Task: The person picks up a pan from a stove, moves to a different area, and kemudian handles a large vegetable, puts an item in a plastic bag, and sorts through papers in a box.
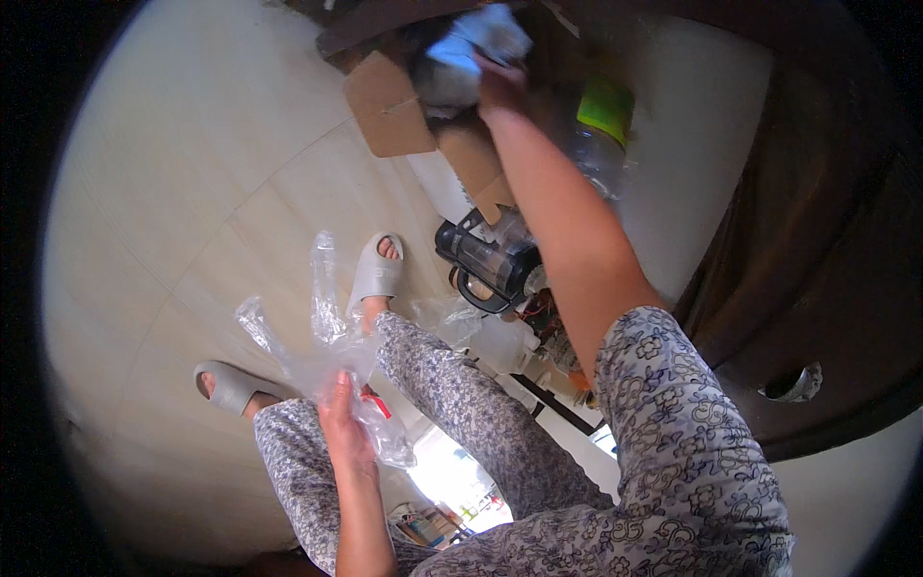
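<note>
Thin clear plastic bags (324, 310) with long loops hang from my left hand (347, 425), its thumb pressed on top of them. A red strip (376, 405) shows among the plastic beside the fingers. At the top of the view, my blurred right hand (501, 83) reaches over an open cardboard box (389, 104) and grips a crumpled pale blue-white bundle (483, 36). The bundle looks like plastic or cloth; blur hides which. My right fingertips are partly hidden.
Right of the box stands a clear plastic jar (602, 155) with a green label. Nearer lie a black appliance with a clear canister (487, 260) and a translucent white container (505, 342). A dark brown furniture panel (800, 252) curves along the right. Grey slippers (378, 270) rest on the tiled floor (195, 180).
</note>
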The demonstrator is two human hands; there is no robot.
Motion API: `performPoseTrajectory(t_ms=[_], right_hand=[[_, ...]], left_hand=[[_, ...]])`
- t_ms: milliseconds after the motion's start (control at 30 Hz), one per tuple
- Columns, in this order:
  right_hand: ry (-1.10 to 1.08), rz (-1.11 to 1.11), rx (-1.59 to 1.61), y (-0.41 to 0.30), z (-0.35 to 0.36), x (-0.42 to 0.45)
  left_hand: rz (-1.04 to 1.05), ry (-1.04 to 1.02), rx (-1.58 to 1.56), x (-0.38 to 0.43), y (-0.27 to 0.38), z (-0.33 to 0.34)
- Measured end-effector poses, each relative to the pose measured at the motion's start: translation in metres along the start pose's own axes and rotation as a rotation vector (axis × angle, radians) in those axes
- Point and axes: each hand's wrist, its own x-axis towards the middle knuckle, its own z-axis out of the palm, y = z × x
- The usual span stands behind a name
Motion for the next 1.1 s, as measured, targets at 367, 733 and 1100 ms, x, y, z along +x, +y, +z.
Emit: performPoseTrajectory(t_ms=[367, 733, 1100], right_hand=[[-0.048, -0.156, -0.201, -0.019, 0.006, -0.079], [-0.369, 0.524, -0.112, 0.017, -0.078, -0.277], [-0.938, 0.958, 0.693, -0.103, -0.034, -0.366]], left_hand=[[0.016, 0.019, 0.043, -0.004, -0.005, 0.006], [0.023, -0.013, 0.054, -0.005, -0.006, -0.002], [-0.087, -0.171, 0.306, -0.007, -0.016, -0.017]])
